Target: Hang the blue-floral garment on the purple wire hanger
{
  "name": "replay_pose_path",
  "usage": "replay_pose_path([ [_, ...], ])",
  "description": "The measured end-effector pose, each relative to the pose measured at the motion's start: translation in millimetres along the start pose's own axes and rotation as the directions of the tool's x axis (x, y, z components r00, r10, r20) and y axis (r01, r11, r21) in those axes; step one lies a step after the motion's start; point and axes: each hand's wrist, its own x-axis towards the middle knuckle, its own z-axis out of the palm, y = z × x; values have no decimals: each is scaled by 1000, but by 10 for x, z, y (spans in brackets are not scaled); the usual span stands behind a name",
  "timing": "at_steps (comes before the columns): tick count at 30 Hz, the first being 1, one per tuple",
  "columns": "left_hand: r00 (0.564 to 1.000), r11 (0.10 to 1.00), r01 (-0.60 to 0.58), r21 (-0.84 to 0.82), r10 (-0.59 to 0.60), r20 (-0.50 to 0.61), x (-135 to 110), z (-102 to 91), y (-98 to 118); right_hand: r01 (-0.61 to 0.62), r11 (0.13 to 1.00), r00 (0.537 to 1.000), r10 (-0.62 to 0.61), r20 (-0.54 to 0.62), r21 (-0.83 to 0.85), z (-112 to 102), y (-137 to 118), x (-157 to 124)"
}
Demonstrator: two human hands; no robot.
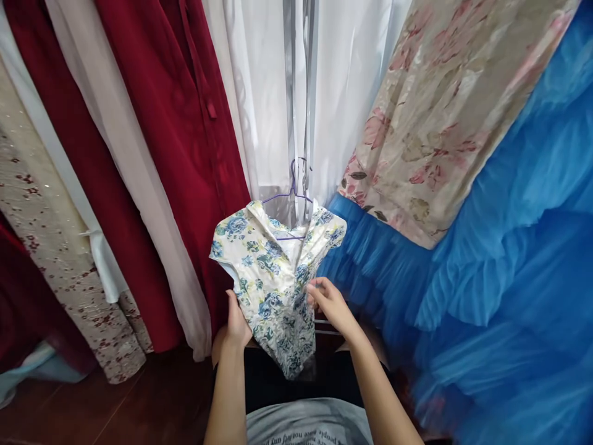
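Our left hand (pixel 238 321) held the floral top (pixel 269 272) by its left edge, thumb in front and the other fingers out of sight behind, probably so that the light cloth would not swing. Our right hand (pixel 331 303) was at the top's opposite edge, its fingers curled and drawn close together; we could not tell whether they pinched the fabric or only brushed it. The top was upright between both hands, its lower end narrowing above our dark shorts (pixel 264 364).

A purple hanger (pixel 293 179) ran inside the top's shoulders, its bar showing across the open neckline, which seemed to be what kept the upper part spread while the unsupported lower part bunched. Its hook stood above the neckline; whether it was caught on anything, we could not tell.

Directly behind the top hung white fabric (pixel 259 74) with grey ribbons (pixel 290 93). Left of the top were dark red cloth (pixel 157 123) and a pale pink length (pixel 115 142); right of it, a rose-print skirt (pixel 417 154) lay over blue tulle (pixel 519 235), whose fullness perhaps pushed it outward.
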Motion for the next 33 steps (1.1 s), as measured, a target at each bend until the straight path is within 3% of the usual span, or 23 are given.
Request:
replay_pose_path([
  [4, 998, 985, 37, 168, -45, 45, -78, 127, -121, 23, 1000, 998, -22, 57, -16, 199, 101, 381],
  [7, 991, 974, 19, 224, -48, 126, -120, 311, -222, 29, 999, 998, -31, 54, 35, 254, 110, 346],
  [9, 989, 980, 15, 197, -44, 144, -98, 382, -278, 49, 997, 999, -50, 2, 60, 176, 69, 247],
  [10, 994, 984, 1, 176, -20, 105, -68, 394, -301, 60, 996, 998, -58, -29, 71, 109, 37, 192],
  [12, 991, 981, -98, 167, 111, -75, 15, 379, -338, 74, 994, 994, -67, -87, 82, -44, -37, 87],
  [13, 955, 962, -185, 202, 224, -193, 56, 362, -354, 72, 994, 993, -64, -100, 78, -110, -75, 41],
  [14, 885, 922, -280, 269, 356, -300, 86, 346, -368, 64, 996, 994, -57, -96, 70, -159, -110, 0],
  [16, 674, 768, -440, 466, 625, -394, 88, 341, -397, 28, 999, 999, -27, -34, 31, -187, -167, -61],
  [17, 570, 664, -492, 563, 735, -367, 57, 361, -416, 13, 1000, 1000, -13, 19, 1, -166, -190, -82],
  [18, 504, 559, -530, 638, 812, -294, 7, 397, -439, 5, 1000, 997, -3, 74, -28, -127, -208, -95],
  [19, 490, 467, -563, 681, 853, -180, -55, 447, -468, 5, 999, 992, 2, 128, -50, -76, -223, -103],
  [20, 526, 403, -598, 693, 850, -41, -122, 507, -501, 9, 998, 985, 3, 172, -66, -19, -236, -107],
  [22, 642, 401, -650, 646, 744, 185, -238, 631, -577, 14, 996, 975, 5, 220, -86, 84, -256, -111],
  [23, 695, 450, -645, 618, 680, 231, -278, 684, -612, 7, 996, 973, 15, 230, -92, 121, -265, -114],
  [25, 765, 549, -599, 584, 607, 214, -318, 752, -653, -23, 995, 968, 46, 247, -95, 156, -286, -119],
  [27, 778, 567, -580, 585, 598, 193, -316, 774, -641, -61, 997, 967, 72, 245, -54, 146, -329, -94],
  [29, 770, 528, -596, 604, 589, 244, -297, 772, -586, -76, 995, 979, 63, 194, 59, 113, -425, 13],
  [33, 818, 534, -563, 630, 465, 338, -244, 763, -492, -26, 963, 999, 14, 47, 268, 74, -850, 556],
])
